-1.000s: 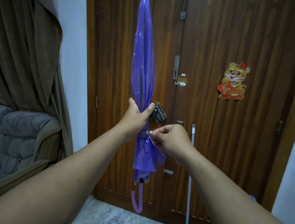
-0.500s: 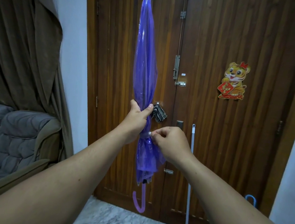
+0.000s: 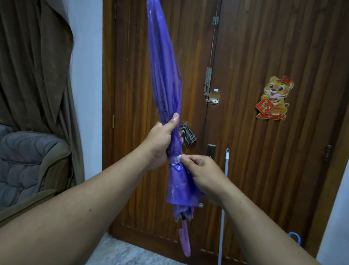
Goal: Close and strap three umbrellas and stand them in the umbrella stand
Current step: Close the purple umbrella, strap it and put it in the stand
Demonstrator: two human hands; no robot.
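Left hand [image 3: 160,143]: I have it wrapped round the umbrella [image 3: 164,68] at the gathered waist, thumb lying up along the canopy, fingers curled behind it.
Right hand [image 3: 202,175]: just below and beside the left, fingertips pinched together on the strap [image 3: 175,159], the pale clear band cinched round the canopy.
Umbrella: held in the air between both hands, tip up past the frame top, handle [image 3: 184,242] hanging under my right hand toward the floor [image 3: 137,262].
Change: a second ago it stood nearly upright; now the tip leans away to the left and the handle swings right. My left thumb has slid from across the canopy to pointing up it. The right hand has stayed on the strap the whole time.
Meaning: I judge the strap is being fastened or just pressed home; whether it has caught I cannot tell. Standing it in the stand is not yet done, and no stand shows.
Material: thin, glossy, see-through purple plastic, creased into long pleats above my grip and bunched in a crinkled skirt below the strap; dark ribs show through. It looks slippery, so the folds may spring loose.
Handle: smooth lilac plastic hook.
Beyond the hands: ribbed wooden door [image 3: 260,55], and a blue curved handle [image 3: 295,237] low to my right.
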